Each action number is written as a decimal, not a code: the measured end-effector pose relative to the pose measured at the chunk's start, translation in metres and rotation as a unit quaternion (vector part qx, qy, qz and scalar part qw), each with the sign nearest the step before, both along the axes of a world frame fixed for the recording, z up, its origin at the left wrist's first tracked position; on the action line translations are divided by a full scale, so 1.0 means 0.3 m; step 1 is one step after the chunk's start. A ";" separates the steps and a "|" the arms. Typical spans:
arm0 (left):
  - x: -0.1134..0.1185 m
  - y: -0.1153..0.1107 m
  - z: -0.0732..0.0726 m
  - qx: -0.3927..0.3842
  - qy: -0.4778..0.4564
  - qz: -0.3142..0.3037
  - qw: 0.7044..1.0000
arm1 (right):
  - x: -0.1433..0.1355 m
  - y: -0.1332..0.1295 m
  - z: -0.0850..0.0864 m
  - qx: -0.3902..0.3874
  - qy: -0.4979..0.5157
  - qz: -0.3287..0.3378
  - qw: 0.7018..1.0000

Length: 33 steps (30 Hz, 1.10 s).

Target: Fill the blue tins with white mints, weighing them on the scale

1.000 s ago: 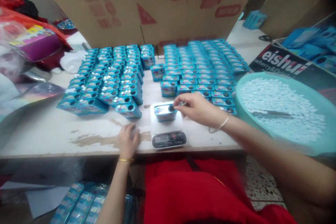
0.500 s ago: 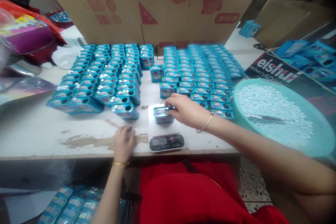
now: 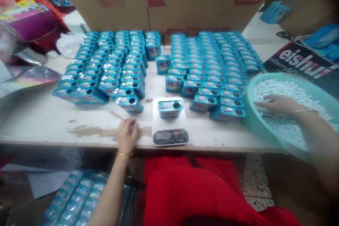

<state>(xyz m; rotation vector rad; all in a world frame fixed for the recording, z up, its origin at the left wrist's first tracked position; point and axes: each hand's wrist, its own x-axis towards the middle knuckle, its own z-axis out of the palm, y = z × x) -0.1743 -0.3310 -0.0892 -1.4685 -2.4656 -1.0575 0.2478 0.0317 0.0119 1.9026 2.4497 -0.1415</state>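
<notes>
A blue tin [image 3: 170,107] with a round dark hole in its top stands on the white kitchen scale [image 3: 170,123], with no hand on it. My left hand [image 3: 128,135] rests on the table left of the scale, fingers curled; whether they hold anything is hidden. To the right, my right hand [image 3: 278,106] reaches into a mint-green basin [image 3: 250,116] and touches the small white tablets [image 3: 280,90] there. Its thumb and fingers look apart, though slightly blurred, and nothing is visibly gripped.
Rows of blue tins [image 3: 111,74] stand on the left, several with white tablets on top. More rows [image 3: 212,74] stand right of centre. A large cardboard box [image 3: 127,3] rises behind them. Wrapped blue packs [image 3: 76,197] lie below the table edge.
My right hand has let go of the tin on the scale and moved right into the basin. My left hand stays on the table. The view has shifted slightly.
</notes>
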 end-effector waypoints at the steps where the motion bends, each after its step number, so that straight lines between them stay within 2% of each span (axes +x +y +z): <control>1: -0.001 0.000 -0.002 -0.002 0.004 -0.001 1.000 | 0.014 0.000 -0.028 -0.042 0.011 0.002 0.999; 3: -0.003 0.000 -0.004 -0.006 0.010 -0.002 1.000 | 0.020 -0.012 -0.051 -0.108 0.020 -0.012 0.994; 10: 0.000 0.002 0.006 -0.007 0.018 -0.005 1.000 | 0.063 -0.006 -0.027 -0.010 0.033 -0.028 0.999; 13: -0.001 0.003 0.007 -0.005 0.012 -0.003 1.000 | 0.089 0.002 -0.022 -0.008 0.024 -0.059 0.998; 17: -0.003 0.001 0.001 -0.003 0.006 -0.004 1.000 | 0.043 -0.038 0.045 0.006 0.065 -0.134 0.989; 20: -0.005 -0.001 -0.003 -0.001 0.007 -0.004 1.000 | -0.073 -0.119 0.136 -0.002 0.182 -0.153 0.971; 22: -0.006 -0.001 -0.003 -0.003 0.008 -0.003 1.000 | -0.182 -0.192 0.199 -0.055 0.302 -0.105 0.946; 24: -0.008 -0.001 -0.001 -0.006 0.008 -0.002 1.000 | -0.307 -0.269 0.251 -0.139 0.403 -0.033 0.904; 26: -0.009 0.000 0.000 -0.006 0.009 -0.004 1.000 | -0.436 -0.341 0.284 -0.213 0.449 0.060 0.865; 27: -0.010 0.000 0.000 -0.006 0.010 -0.005 1.000 | -0.498 -0.372 0.293 -0.231 0.449 0.105 0.857; 30: -0.012 -0.001 -0.003 -0.003 0.010 -0.007 1.000 | -0.656 -0.441 0.285 -0.213 0.431 0.232 0.846; 33: -0.012 -0.003 -0.006 -0.001 0.003 -0.007 1.000 | -0.753 -0.475 0.245 -0.172 0.381 0.317 0.851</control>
